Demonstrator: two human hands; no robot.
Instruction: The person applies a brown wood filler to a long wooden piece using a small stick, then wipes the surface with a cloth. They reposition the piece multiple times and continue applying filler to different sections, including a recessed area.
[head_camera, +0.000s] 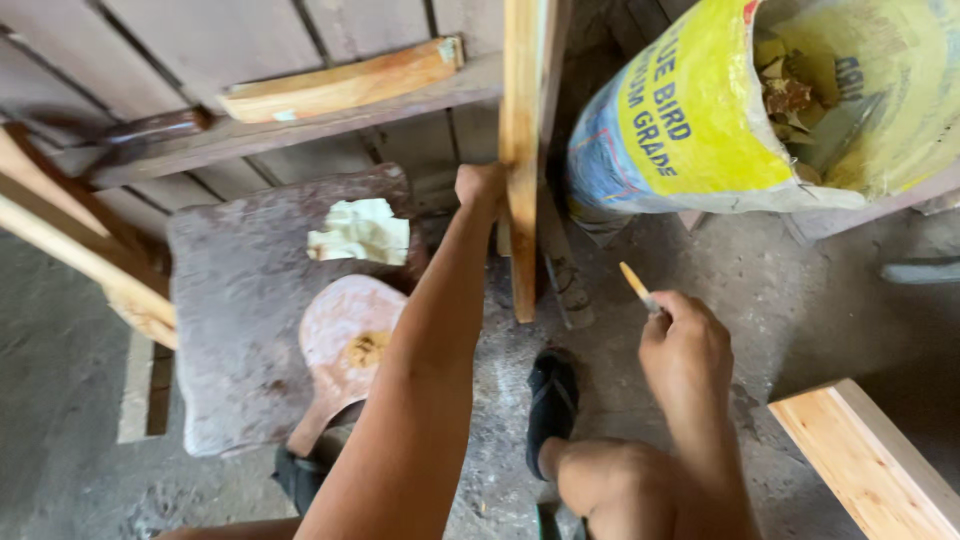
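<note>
My left hand (480, 187) is clamped around an upright wooden plank (522, 160) standing on the concrete floor (700, 270). My right hand (686, 345), well apart at about four o'clock from the left, is closed on a thin wooden stick (634, 282) pointing to eleven o'clock. At nine o'clock of the plank sits a stone slab (240, 310) carrying a crumpled cloth (360, 232). A yellow sack (700, 110) lies at two o'clock.

Soft, even daylight, brightest on the yellow sack (700, 110) at upper right, dim grey floor (60, 400) at lower left, faint shadows under the forearms, slight motion blur, wide-angle stretching at frame edges
</note>
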